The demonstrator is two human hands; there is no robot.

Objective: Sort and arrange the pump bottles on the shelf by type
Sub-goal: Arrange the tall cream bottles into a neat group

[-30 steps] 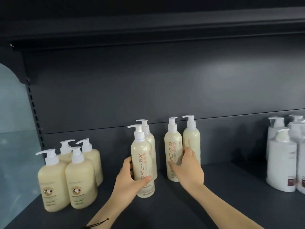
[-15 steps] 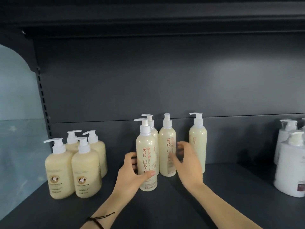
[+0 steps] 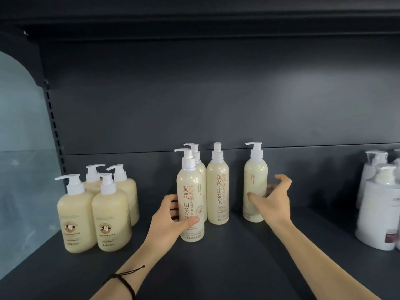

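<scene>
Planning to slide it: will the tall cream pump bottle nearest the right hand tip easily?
Probably tippy: the tall cream plastic pump bottle stands on a narrow base. Likely heavy, as it looks full. Its glossy wall may slip.

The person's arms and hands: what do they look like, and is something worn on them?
The left forearm and the right forearm are bare, with no sleeves in view. The left hand and the right hand have no gloves, and I see no rings. Around the left wrist is a thin black cord bracelet with loose ends. The right wrist carries nothing.
</scene>
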